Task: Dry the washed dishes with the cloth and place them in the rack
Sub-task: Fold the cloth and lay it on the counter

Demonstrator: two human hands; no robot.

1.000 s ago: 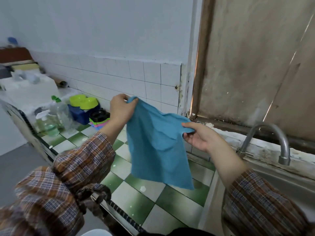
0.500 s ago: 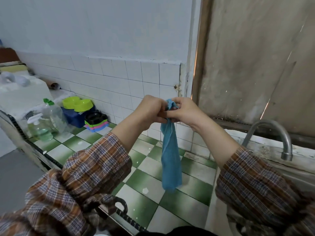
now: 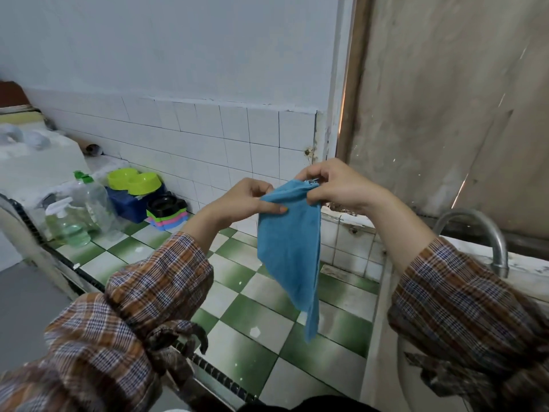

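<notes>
A blue cloth hangs folded in the air above the green-and-white tiled counter. My left hand pinches its upper left edge. My right hand pinches its upper right corner, a short gap from the left hand. The cloth's lower end tapers to a point over the counter. No dish is in either hand. A stack of coloured plastic dishes with a black one on top sits at the back left by the tiled wall.
Two lime-green bowls rest on a dark blue box. A clear bottle with a green cap and a pump bottle stand at the left. A metal tap arches over the sink at the right.
The cloth was spread wide between my hands, then gathered with both hands together. Now my hands have drawn slightly apart again and the cloth hangs partly opened.
</notes>
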